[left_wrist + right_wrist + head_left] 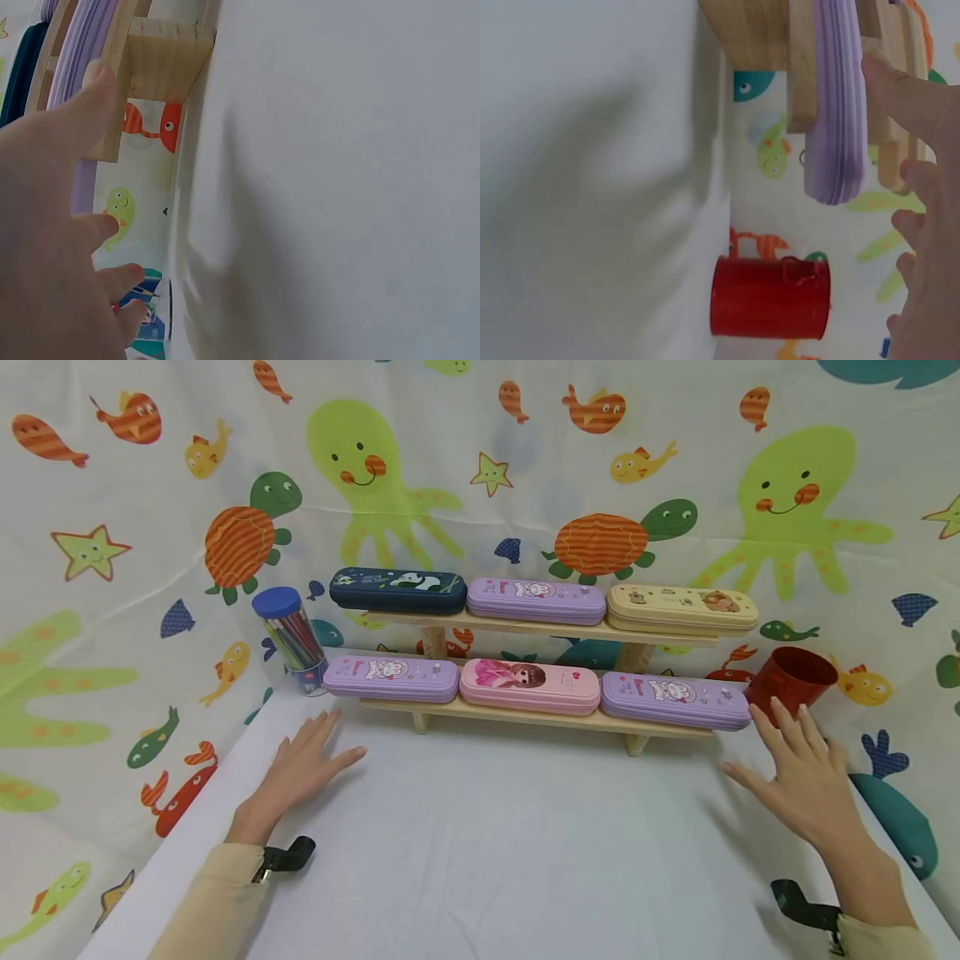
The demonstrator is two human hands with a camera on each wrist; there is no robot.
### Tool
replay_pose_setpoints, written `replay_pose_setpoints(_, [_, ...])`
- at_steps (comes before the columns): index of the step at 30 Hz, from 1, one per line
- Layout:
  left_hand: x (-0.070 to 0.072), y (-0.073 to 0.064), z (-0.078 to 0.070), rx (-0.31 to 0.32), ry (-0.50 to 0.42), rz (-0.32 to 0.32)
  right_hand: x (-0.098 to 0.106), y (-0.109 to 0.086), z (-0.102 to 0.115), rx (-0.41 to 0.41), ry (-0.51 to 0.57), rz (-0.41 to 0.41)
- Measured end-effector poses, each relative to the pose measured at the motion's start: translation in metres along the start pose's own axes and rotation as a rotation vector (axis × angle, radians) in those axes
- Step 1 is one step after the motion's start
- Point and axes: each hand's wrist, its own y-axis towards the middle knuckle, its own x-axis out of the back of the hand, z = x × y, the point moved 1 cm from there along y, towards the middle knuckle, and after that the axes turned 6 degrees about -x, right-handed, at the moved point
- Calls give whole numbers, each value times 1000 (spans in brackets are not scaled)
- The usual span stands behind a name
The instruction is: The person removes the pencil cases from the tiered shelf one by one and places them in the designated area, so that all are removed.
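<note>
My left hand is held with fingers spread over the table's left side, just in front of a clear cup of pens with a blue lid. Nothing is in it. On the right, my right hand also has spread fingers and holds nothing; its fingertips overlap a red metal cup in the head view. Between the hands stands a two-level wooden rack. Its lower shelf bears a purple pencil case, a pink one with a doll picture and another purple pencil case.
On the upper shelf lie a dark blue panda pencil case, a purple pencil case and a cream pencil case. A cloth printed with sea animals hangs behind the white table.
</note>
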Motion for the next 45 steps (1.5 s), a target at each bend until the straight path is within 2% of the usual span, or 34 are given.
replay_pose_setpoints(7, [-5, 13, -4, -7, -203, 7, 4, 14, 10, 74, 7, -15])
replay_pose_setpoints(10, [-8, 18, -6, 0, -256, 17, 6, 21, 16, 94, 5, -11])
replay_pose_setpoints(18, [-9, 25, -15, 91, -376, 53, 8, 36, 31, 158, -14, 6])
replay_pose_setpoints(22, [-9, 29, -23, 103, -493, 31, 7, 43, 38, 177, 2, 30])
replay_pose_setpoints(29, [-16, 40, -36, 36, -764, -49, 4, 53, 49, 233, 16, 29])
replay_pose_setpoints(37, [-23, 51, -44, 72, -1031, -41, -2, 66, 64, 240, 0, 75])
replay_pose_setpoints(45, [-29, 60, -54, 62, -1241, -94, -15, 79, 80, 268, 30, 136])
